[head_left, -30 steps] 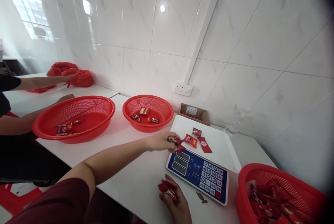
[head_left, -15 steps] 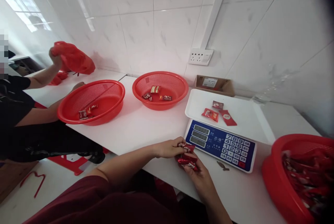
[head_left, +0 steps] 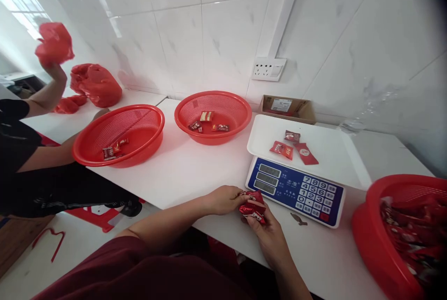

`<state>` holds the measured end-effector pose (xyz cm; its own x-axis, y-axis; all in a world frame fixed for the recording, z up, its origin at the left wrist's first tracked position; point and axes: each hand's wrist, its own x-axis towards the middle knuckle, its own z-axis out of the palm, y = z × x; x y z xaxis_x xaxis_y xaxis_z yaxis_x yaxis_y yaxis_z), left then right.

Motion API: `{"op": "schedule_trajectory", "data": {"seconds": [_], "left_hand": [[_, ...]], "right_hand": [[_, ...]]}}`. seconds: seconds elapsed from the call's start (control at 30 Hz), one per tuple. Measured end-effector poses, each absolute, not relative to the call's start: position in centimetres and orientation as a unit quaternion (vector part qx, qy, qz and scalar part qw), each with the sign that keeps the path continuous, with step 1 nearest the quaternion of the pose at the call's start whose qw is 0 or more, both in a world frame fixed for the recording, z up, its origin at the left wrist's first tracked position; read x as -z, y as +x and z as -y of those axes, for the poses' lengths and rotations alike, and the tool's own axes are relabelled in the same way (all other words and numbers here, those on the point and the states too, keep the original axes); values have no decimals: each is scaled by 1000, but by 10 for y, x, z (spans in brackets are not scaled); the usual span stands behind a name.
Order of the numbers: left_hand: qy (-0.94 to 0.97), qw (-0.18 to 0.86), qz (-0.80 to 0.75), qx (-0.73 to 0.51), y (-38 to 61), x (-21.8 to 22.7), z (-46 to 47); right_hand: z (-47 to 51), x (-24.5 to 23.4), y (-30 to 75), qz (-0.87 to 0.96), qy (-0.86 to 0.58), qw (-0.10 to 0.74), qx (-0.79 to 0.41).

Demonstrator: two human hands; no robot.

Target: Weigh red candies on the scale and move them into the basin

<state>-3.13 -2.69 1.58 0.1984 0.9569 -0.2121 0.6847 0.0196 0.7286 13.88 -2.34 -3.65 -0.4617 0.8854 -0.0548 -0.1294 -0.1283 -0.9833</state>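
My left hand [head_left: 225, 199] and my right hand [head_left: 267, 228] meet at the table's front edge, both closed on a small bunch of red candy packets [head_left: 252, 207]. Just behind them stands a blue-faced electronic scale [head_left: 296, 190]. Its white pan [head_left: 331, 155] carries three red packets [head_left: 293, 148]. A red basket [head_left: 370, 230] heaped with red packets sits at the far right, close to my right hand.
Two red mesh baskets [head_left: 213, 137] [head_left: 118, 158] with a few packets each stand on the white table. A cardboard box [head_left: 287, 108] and wall socket [head_left: 268, 68] are behind the scale. At left another person's hand lifts a red bag [head_left: 54, 44]; more red bags [head_left: 96, 85] lie there.
My left hand came back from the scale pan to the table's front edge and joined my right hand on the packets. The person at left raised a red bag.
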Motion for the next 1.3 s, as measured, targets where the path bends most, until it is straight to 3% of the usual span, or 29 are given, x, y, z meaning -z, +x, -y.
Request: {"op": "schedule_trajectory", "data": {"seconds": [0.2,0.47,0.57,0.83,1.3], "left_hand": [[672,325,-581,-323,-28,-27,35],[696,283,-543,-374,-30,-26,41],[687,309,-541,-373,-27,-25,41],[487,516,-542,-450,-19,-18,38],[445,512,-522,-517,-14,-24,40]], "right_hand": [[24,36,137,490,-379,392,-680],[25,32,135,493,-376,387,-683],[24,32,137,517,-376,377,-670],[21,39,140,550,-362,358,-663],[23,39,141,457,-372,370,-718]]}}
